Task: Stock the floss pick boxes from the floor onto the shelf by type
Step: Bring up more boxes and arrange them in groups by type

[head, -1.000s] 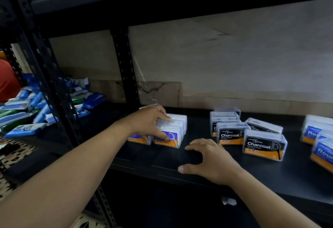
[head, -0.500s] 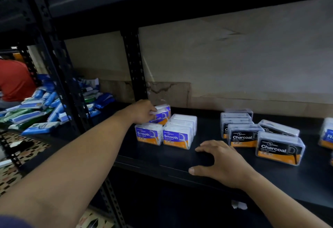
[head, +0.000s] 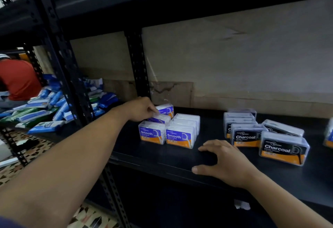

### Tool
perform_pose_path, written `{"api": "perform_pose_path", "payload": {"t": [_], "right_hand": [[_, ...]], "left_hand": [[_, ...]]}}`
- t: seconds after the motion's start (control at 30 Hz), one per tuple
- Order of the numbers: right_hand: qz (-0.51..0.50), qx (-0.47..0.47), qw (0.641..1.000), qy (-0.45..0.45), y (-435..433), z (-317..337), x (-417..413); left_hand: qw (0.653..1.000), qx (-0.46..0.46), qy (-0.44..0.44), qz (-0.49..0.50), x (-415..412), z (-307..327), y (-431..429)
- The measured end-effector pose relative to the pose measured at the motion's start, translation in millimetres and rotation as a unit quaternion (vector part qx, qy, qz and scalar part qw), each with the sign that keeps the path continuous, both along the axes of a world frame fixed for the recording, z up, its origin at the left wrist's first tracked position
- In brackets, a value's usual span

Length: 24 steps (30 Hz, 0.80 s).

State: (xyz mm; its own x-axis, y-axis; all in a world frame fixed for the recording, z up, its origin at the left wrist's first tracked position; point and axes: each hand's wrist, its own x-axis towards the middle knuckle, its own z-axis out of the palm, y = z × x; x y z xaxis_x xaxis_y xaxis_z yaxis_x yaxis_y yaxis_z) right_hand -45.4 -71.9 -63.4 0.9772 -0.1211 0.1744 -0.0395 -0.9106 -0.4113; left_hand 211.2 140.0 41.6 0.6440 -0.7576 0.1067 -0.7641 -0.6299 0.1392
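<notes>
the left hand (head: 141, 109) reaches deep over the shelf (head: 173, 159), to the back-left corner of the smooth boxes (head: 182, 128). its fingers (head: 153, 113) curl down over the top of one smooth box, the pinched box (head: 160, 119), and appear to grasp it by the lid. the thumb is hidden behind the hand, so how firm the grip is cannot be told. this box sits just behind the front-left box (head: 152, 135), whose label faces outward, and just in front of a rear box (head: 167, 109) that leans a little.

the relation that matters is that the pinched box lies right under the left fingertips, ahead and slightly right of the knuckles. its long side runs left to right across the shelf, parallel to the front edge. as i judge it, the coming move is a short settle and a nudge to square it with its neighbours, not a carry.

the right hand (head: 225, 163) rests on the bare shelf near the front edge, fingers spread and loosely bent, holding nothing. it lies between the smooth boxes and the charcoal boxes (head: 283, 149), well apart from the pinched box, so the left hand is plainly the nearer one.

the risk i see is tipping the leaning rear box, or shoving the front-left box toward the edge.
</notes>
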Motion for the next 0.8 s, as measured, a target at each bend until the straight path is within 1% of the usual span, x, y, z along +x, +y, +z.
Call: {"api": "perform_pose_path", "payload": {"t": [0.07, 0.13, 0.17, 0.3, 0.37, 0.47, 0.7, 0.8], "right_hand": [[-0.001, 0.003, 1.0, -0.002, -2, -1, 1], [0.0, 0.005, 1.0, 0.002, -3, -1, 2], [0.0, 0.005, 1.0, 0.006, -2, -1, 2], [-0.002, 0.004, 1.0, 0.011, -1, 0, 1], [-0.004, 0.002, 1.0, 0.012, 0, 1, 0], [0.001, 0.005, 1.0, 0.013, 1, 3, -1], [0.001, 0.013, 1.0, 0.014, 1, 4, -2], [0.001, 0.015, 1.0, 0.015, -1, 2, -1]], "left_hand": [[0.999, -0.047, 0.016, -0.004, -7, 7, 6], [0.997, -0.065, 0.027, -0.018, -14, 14, 14], [0.998, -0.052, 0.03, -0.019, -18, 17, 19], [0.998, 0.049, 0.028, -0.025, -30, 9, 31], [0.997, 0.072, -0.01, -0.034, -31, -2, 32], [0.996, 0.05, -0.063, -0.043, -28, -11, 31], [0.996, 0.04, -0.058, -0.051, -26, -14, 30], [0.998, -0.017, -0.042, -0.049, -23, -7, 33]]}}
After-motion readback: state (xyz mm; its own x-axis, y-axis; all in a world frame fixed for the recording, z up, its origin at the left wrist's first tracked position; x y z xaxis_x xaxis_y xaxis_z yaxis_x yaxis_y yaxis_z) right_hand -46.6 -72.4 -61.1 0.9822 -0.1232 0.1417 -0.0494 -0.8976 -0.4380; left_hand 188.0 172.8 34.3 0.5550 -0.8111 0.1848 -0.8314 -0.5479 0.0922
